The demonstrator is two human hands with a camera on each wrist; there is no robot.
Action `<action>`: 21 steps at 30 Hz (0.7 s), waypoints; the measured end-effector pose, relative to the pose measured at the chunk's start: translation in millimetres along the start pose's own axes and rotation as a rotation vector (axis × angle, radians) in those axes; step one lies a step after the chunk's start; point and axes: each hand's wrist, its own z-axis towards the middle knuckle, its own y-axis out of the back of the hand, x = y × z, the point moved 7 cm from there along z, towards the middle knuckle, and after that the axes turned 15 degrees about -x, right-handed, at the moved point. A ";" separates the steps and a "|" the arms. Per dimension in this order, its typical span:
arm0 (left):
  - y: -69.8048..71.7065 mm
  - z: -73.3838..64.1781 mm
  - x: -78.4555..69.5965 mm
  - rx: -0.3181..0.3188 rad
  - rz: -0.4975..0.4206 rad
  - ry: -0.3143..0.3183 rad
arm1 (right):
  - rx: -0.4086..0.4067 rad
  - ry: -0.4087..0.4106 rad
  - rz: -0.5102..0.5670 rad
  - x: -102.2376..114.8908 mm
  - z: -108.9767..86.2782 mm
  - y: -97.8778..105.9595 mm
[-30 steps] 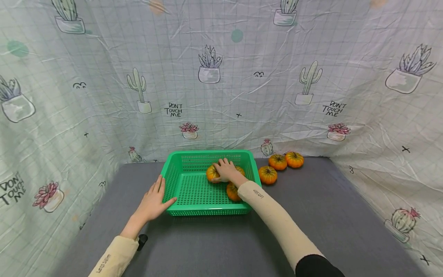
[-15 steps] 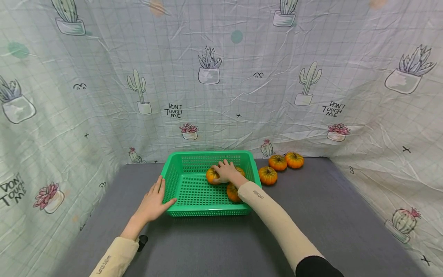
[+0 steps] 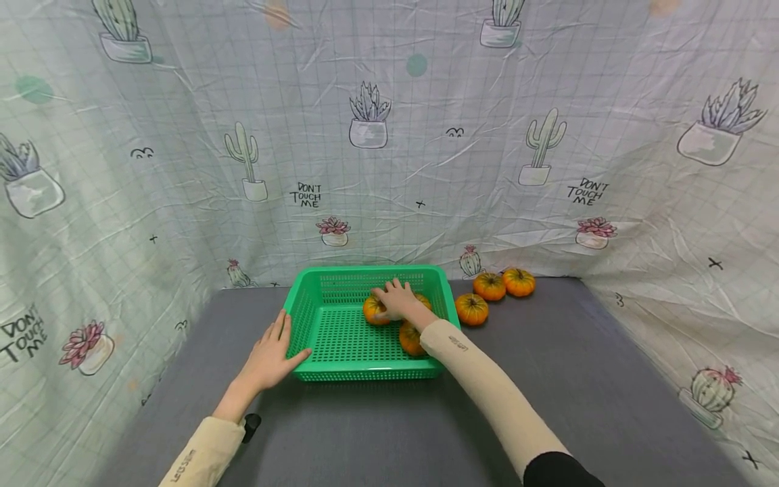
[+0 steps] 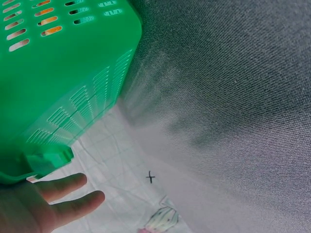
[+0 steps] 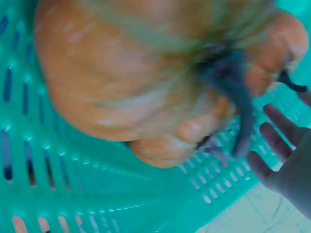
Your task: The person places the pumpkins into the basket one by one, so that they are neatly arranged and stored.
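left hand rests straight fingers on the green basket rim, right hand is at a pumpkin inside, can't tell if its fingers are gripping

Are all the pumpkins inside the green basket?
No, three pumpkins sit on the gray table, to the right of the green basket.

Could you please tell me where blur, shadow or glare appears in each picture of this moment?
Head view: mostly sharp, with a soft shadow on the table below the front of the green basket; left wrist view: the table looks darker beside the basket; right wrist view: the nearest pumpkin is blurred, small glints on the basket.
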 end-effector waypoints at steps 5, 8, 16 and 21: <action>-0.1 -1.2 -0.3 -0.002 -0.001 0.000 | -0.050 0.016 0.038 2.0 0.1 15.4; -0.3 -1.4 -0.3 0.000 -0.002 0.003 | -0.060 0.023 0.059 7.0 -13.1 42.4; -0.4 -0.3 -0.4 -0.006 0.001 0.000 | -0.154 0.110 0.081 2.8 -33.1 79.9; -1.0 -0.7 0.0 -0.006 -0.004 0.003 | -0.229 0.171 0.091 -1.7 -49.8 99.1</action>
